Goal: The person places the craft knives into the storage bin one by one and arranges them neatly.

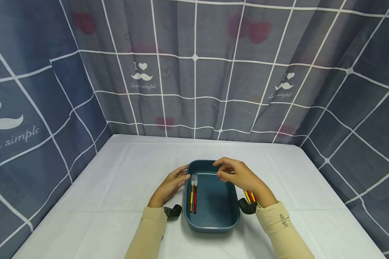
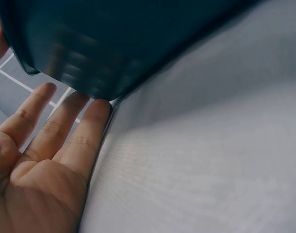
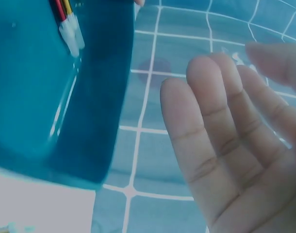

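Observation:
A dark teal rectangular tray [image 1: 210,228] stands on the table. Inside it, along the left wall, lie a slim yellow stick [image 1: 192,198] and a slim red stick [image 1: 195,198], side by side, with whitish translucent ends pointing away from me. My left hand [image 1: 172,185] rests against the tray's left side. Its straight fingers [image 2: 85,141] touch the outer wall low down, and the thumb is at the rim. Above the tray's far right part hovers my right hand [image 1: 238,174], holding nothing. In the right wrist view its fingers [image 3: 187,131] are loosely bent and apart from the tray.
More red and yellow sticks [image 1: 250,195] lie right of the tray, partly hidden by my right wrist. A white cloth covers the table [image 1: 123,180]. Grey-blue checked curtains [image 1: 181,79] hang behind it and on both sides.

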`<action>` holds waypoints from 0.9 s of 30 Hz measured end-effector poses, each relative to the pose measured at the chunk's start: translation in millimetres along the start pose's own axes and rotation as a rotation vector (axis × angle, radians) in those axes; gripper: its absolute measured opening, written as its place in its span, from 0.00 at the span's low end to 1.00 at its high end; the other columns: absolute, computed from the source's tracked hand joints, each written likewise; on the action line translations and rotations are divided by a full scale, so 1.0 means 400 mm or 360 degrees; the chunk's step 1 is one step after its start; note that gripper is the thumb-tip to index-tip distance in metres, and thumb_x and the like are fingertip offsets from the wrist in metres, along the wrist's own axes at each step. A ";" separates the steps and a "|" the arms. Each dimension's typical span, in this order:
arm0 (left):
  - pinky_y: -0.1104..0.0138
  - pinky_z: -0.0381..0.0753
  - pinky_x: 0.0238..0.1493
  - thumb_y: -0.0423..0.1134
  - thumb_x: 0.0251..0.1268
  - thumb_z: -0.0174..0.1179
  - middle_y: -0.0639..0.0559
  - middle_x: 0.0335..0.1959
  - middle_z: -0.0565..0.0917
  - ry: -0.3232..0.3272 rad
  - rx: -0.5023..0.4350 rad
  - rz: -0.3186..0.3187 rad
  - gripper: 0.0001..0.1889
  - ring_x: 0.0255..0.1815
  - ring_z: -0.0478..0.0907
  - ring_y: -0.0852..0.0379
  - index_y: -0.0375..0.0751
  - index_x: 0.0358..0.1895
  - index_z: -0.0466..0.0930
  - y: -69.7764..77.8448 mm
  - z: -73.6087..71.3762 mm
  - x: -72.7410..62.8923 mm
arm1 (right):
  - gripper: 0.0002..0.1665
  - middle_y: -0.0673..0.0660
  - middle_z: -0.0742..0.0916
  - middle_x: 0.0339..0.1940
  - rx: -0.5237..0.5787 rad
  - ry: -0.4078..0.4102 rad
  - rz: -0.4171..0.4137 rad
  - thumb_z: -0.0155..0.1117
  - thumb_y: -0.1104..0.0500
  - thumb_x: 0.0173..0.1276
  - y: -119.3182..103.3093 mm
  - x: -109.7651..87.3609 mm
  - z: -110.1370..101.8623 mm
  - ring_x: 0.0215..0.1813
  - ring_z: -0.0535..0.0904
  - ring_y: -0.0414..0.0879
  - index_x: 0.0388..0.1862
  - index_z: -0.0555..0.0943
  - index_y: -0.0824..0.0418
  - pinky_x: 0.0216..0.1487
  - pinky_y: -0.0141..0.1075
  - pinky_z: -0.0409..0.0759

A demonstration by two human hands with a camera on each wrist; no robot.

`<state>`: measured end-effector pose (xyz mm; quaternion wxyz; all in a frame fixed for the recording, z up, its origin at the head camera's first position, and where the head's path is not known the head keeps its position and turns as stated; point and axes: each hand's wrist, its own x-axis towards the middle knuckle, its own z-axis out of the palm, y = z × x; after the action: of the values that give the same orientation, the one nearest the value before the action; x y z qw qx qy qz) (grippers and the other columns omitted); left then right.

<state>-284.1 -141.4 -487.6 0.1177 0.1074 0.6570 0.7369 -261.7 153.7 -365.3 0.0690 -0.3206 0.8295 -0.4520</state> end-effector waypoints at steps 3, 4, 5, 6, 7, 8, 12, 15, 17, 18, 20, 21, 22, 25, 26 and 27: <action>0.52 0.68 0.81 0.36 0.82 0.59 0.30 0.81 0.66 0.0002 -0.0001 0.0001 0.36 0.79 0.68 0.40 0.33 0.86 0.57 0.003 0.001 -0.002 | 0.18 0.53 0.91 0.41 -0.0064 0.0039 -0.0021 0.67 0.65 0.79 0.001 -0.014 -0.012 0.44 0.89 0.53 0.64 0.82 0.67 0.48 0.36 0.90; 0.51 0.67 0.81 0.36 0.82 0.59 0.30 0.81 0.66 0.0000 -0.0002 0.0001 0.36 0.79 0.68 0.40 0.33 0.86 0.56 0.004 0.001 -0.002 | 0.17 0.53 0.91 0.41 -0.0096 0.0052 -0.0034 0.67 0.65 0.79 0.002 -0.018 -0.014 0.43 0.89 0.53 0.64 0.82 0.67 0.48 0.36 0.90; 0.51 0.67 0.81 0.36 0.82 0.59 0.30 0.81 0.66 -0.0001 0.0000 -0.0001 0.36 0.79 0.68 0.40 0.33 0.86 0.56 0.004 0.002 -0.002 | 0.17 0.52 0.91 0.40 -0.0125 0.0063 -0.0052 0.67 0.65 0.79 0.002 -0.023 -0.017 0.43 0.89 0.52 0.63 0.82 0.66 0.47 0.36 0.89; 0.51 0.67 0.81 0.36 0.82 0.59 0.30 0.81 0.66 -0.0002 0.0000 -0.0001 0.36 0.80 0.67 0.39 0.33 0.86 0.56 0.004 0.002 -0.003 | 0.17 0.51 0.91 0.40 -0.0157 0.0079 -0.0068 0.67 0.65 0.79 0.005 -0.026 -0.019 0.42 0.88 0.50 0.63 0.83 0.66 0.46 0.36 0.89; 0.50 0.67 0.81 0.36 0.82 0.59 0.29 0.81 0.65 -0.0004 0.0004 0.0001 0.36 0.80 0.67 0.39 0.32 0.86 0.56 0.003 0.002 -0.002 | 0.16 0.51 0.91 0.39 -0.0188 0.0096 -0.0085 0.68 0.65 0.78 0.007 -0.029 -0.021 0.41 0.88 0.49 0.62 0.83 0.65 0.45 0.36 0.89; 0.50 0.66 0.81 0.36 0.82 0.59 0.29 0.81 0.65 -0.0005 0.0007 0.0004 0.36 0.80 0.67 0.39 0.32 0.86 0.56 0.003 0.002 -0.002 | 0.16 0.50 0.91 0.39 -0.0211 0.0117 -0.0096 0.68 0.66 0.78 0.011 -0.032 -0.022 0.40 0.88 0.48 0.62 0.84 0.65 0.45 0.36 0.88; 0.49 0.66 0.82 0.35 0.82 0.58 0.29 0.81 0.65 0.0007 0.0010 0.0004 0.36 0.80 0.67 0.38 0.31 0.86 0.56 0.000 0.002 0.001 | 0.15 0.49 0.90 0.39 -0.0252 0.0208 -0.0113 0.70 0.68 0.76 0.027 -0.045 -0.026 0.39 0.87 0.48 0.59 0.85 0.64 0.43 0.36 0.88; 0.49 0.65 0.82 0.35 0.82 0.58 0.29 0.81 0.66 0.0019 0.0016 0.0002 0.35 0.80 0.67 0.39 0.32 0.86 0.57 0.000 -0.001 0.002 | 0.14 0.51 0.91 0.38 -0.0263 0.0275 -0.0120 0.70 0.69 0.75 0.043 -0.054 -0.026 0.39 0.87 0.46 0.57 0.87 0.63 0.44 0.36 0.88; 0.49 0.65 0.82 0.35 0.82 0.59 0.30 0.81 0.67 0.0029 0.0011 -0.0009 0.35 0.79 0.68 0.40 0.33 0.86 0.57 0.001 0.000 0.003 | 0.13 0.53 0.91 0.37 -0.0275 0.0318 -0.0140 0.71 0.69 0.74 0.057 -0.059 -0.027 0.39 0.86 0.43 0.56 0.87 0.64 0.44 0.36 0.88; 0.48 0.64 0.82 0.35 0.82 0.58 0.30 0.81 0.66 0.0026 0.0011 -0.0008 0.35 0.79 0.68 0.39 0.33 0.86 0.57 0.001 0.000 0.003 | 0.13 0.54 0.91 0.37 -0.0278 0.0336 -0.0141 0.71 0.70 0.74 0.064 -0.062 -0.027 0.38 0.86 0.41 0.55 0.87 0.64 0.44 0.35 0.88; 0.49 0.64 0.82 0.35 0.82 0.58 0.30 0.81 0.66 0.0020 0.0010 -0.0009 0.35 0.79 0.68 0.39 0.32 0.86 0.57 0.002 0.001 0.003 | 0.13 0.56 0.91 0.36 -0.0290 0.0372 -0.0150 0.71 0.70 0.74 0.077 -0.069 -0.029 0.38 0.86 0.41 0.55 0.87 0.65 0.43 0.35 0.88; 0.49 0.64 0.82 0.35 0.82 0.58 0.29 0.81 0.66 0.0018 0.0008 -0.0012 0.35 0.79 0.68 0.39 0.32 0.86 0.57 0.002 0.000 0.003 | 0.12 0.57 0.91 0.36 -0.0300 0.0387 -0.0152 0.71 0.70 0.74 0.082 -0.072 -0.030 0.38 0.86 0.42 0.55 0.87 0.65 0.43 0.35 0.88; 0.49 0.64 0.82 0.35 0.82 0.58 0.29 0.80 0.66 0.0016 0.0007 -0.0011 0.35 0.79 0.68 0.39 0.32 0.86 0.57 0.001 0.000 0.004 | 0.12 0.56 0.91 0.36 -0.0307 0.0401 -0.0148 0.71 0.70 0.74 0.087 -0.076 -0.031 0.38 0.86 0.43 0.55 0.87 0.65 0.43 0.36 0.88; 0.51 0.65 0.82 0.35 0.82 0.58 0.29 0.80 0.66 0.0013 0.0009 -0.0010 0.35 0.79 0.68 0.40 0.32 0.86 0.57 -0.002 0.000 0.006 | 0.12 0.54 0.90 0.36 -0.0315 0.0437 -0.0116 0.70 0.70 0.74 0.104 -0.085 -0.036 0.38 0.86 0.45 0.55 0.87 0.65 0.43 0.36 0.88; 0.51 0.65 0.82 0.34 0.82 0.58 0.29 0.80 0.66 0.0015 0.0007 -0.0014 0.35 0.79 0.69 0.40 0.32 0.86 0.57 -0.003 -0.001 0.007 | 0.13 0.54 0.90 0.36 -0.0313 0.0447 -0.0099 0.70 0.71 0.74 0.111 -0.087 -0.037 0.38 0.87 0.46 0.55 0.87 0.65 0.42 0.36 0.88; 0.52 0.66 0.82 0.34 0.82 0.58 0.29 0.80 0.66 0.0018 0.0006 -0.0015 0.35 0.78 0.69 0.41 0.32 0.86 0.57 -0.004 -0.001 0.008 | 0.13 0.53 0.90 0.35 -0.0305 0.0455 -0.0082 0.70 0.71 0.74 0.117 -0.089 -0.038 0.37 0.87 0.48 0.55 0.87 0.65 0.42 0.35 0.88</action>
<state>-287.1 -140.4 -489.1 0.1172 0.1004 0.6596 0.7356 -261.9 203.9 -400.0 -0.0921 -0.2795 0.8616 -0.4135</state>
